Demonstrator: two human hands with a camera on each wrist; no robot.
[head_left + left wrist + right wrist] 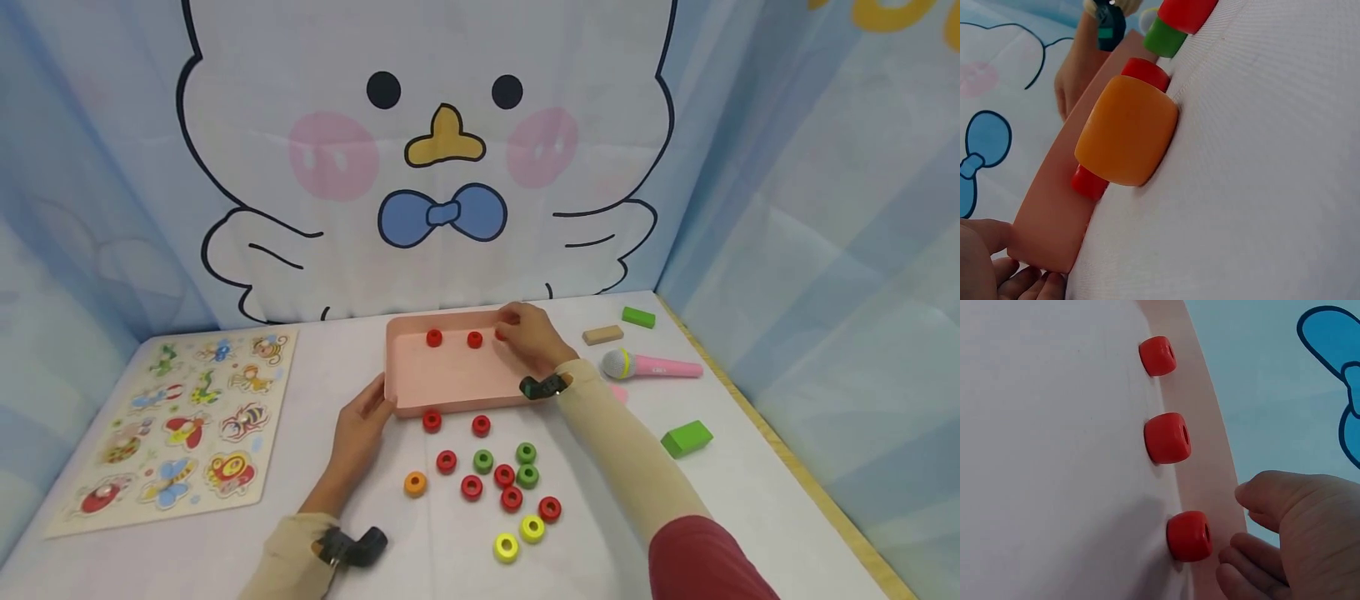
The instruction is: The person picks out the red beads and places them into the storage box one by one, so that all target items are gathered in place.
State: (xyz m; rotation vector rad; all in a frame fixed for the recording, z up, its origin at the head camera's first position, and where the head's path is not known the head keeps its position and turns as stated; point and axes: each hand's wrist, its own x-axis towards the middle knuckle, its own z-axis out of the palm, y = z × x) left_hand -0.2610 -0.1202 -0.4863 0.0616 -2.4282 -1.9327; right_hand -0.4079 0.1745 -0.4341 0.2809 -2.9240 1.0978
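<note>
A shallow pink tray (457, 375) lies near the back of the table. My left hand (362, 425) grips its front left corner, thumb on one side and fingers curled at the other, as the left wrist view shows. Inside the tray, three red beads (1168, 439) stand in a row along the far wall. My right hand (531, 333) is over the back right corner, thumb and fingers spread apart beside the nearest red bead (1189, 536). In front of the tray lie several red beads (472, 487), green beads (483, 461), two yellow beads (506, 547) and an orange bead (415, 484).
To the left lies an insect picture board (180, 425). On the right are a toy microphone (660, 367), a wooden block (602, 335) and green blocks (686, 439). A printed curtain (442, 275) hangs behind the table; its wooden edge (787, 450) runs along the right.
</note>
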